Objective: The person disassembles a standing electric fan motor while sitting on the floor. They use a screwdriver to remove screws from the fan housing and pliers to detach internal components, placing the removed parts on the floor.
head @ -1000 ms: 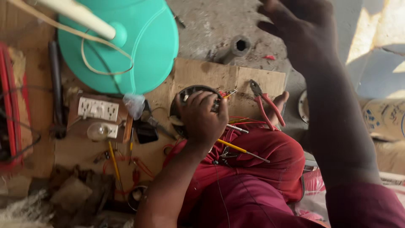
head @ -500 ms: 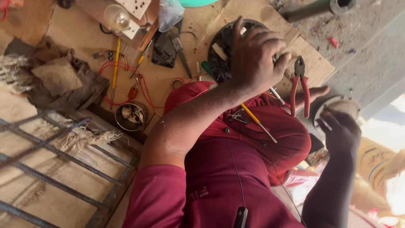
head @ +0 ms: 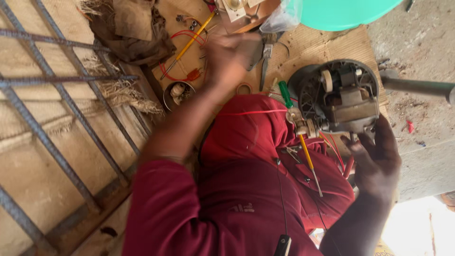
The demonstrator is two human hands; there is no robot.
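Your right hand (head: 377, 163) grips the grey metal fan motor (head: 339, 97); your blurred left hand (head: 227, 57), grip unclear, hovers over cardboard. Loose red wires (head: 332, 147) could snag.

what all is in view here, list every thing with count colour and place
fan motor: one, grey and black, right of centre on cardboard
green-handled screwdriver: one, left of motor
yellow screwdriver: one, on the lap
yellow-handled tool: one, top centre
pliers: one, metal, top centre
small round tin: one, left of centre
red wires: a few, above the tin
teal plastic disc: one, top right
metal grille: one, left
left hand: blurred, over the tools
right hand: at the motor's lower edge
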